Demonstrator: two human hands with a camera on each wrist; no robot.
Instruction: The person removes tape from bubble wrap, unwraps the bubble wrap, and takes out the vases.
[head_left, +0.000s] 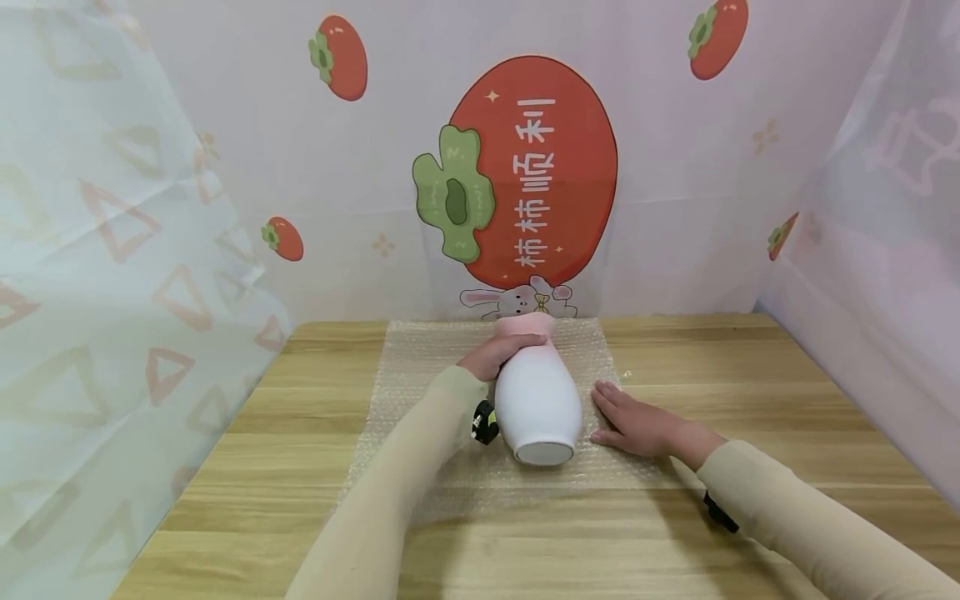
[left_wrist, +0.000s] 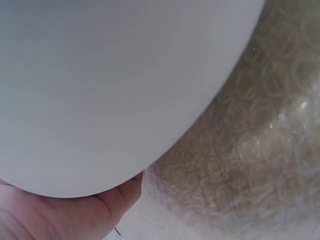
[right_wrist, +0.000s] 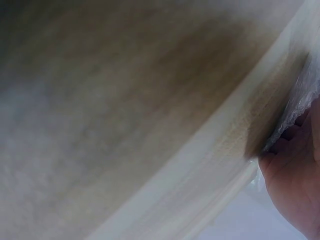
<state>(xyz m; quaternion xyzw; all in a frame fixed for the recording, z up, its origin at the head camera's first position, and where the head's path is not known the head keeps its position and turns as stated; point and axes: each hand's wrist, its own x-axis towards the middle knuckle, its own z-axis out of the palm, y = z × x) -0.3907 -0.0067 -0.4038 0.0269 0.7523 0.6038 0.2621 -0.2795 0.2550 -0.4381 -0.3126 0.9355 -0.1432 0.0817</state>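
Note:
A white vase (head_left: 538, 396) with a pink neck and rim lies on a sheet of bubble wrap (head_left: 427, 367), its base toward me and its mouth pointing away. My left hand (head_left: 495, 353) grips the vase by its neck from the left, fingers over the top. In the left wrist view the vase's white body (left_wrist: 110, 90) fills much of the picture, with part of the hand (left_wrist: 75, 215) below it. To the right of the vase, my right hand (head_left: 637, 422) lies with straight fingers on the wrap's right edge, apart from the vase.
The wooden table (head_left: 255, 467) extends to both sides of the wrap. A printed cloth backdrop (head_left: 675, 225) with persimmons rises behind its far edge. More cloth hangs at left (head_left: 150, 250) and right (head_left: 885, 275).

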